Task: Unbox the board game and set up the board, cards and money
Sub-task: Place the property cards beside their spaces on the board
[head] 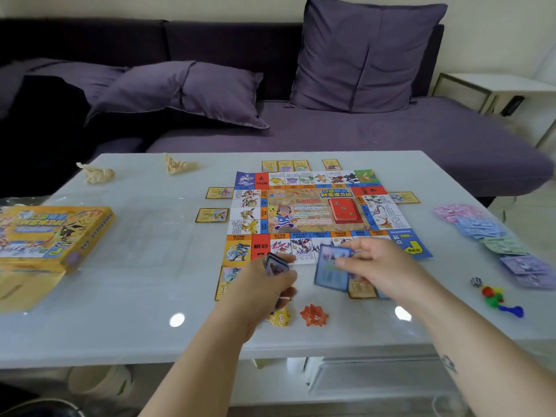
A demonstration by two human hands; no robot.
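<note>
A dark purple sofa [391, 136] runs across the back, its left end in deep shadow. A large cushion [367, 52] of the same purple stands upright against the backrest, and two flatter cushions [180, 91] lie further left on the seat. Behind is a plain cream wall [180, 6]. At the right stands a white side table [493, 85] on a thin metal frame, over pale floor [538, 206]. In front, a low table [135, 266] has a glossy white top showing two round light reflections [177, 319], with a shelf [376, 377] beneath.
</note>
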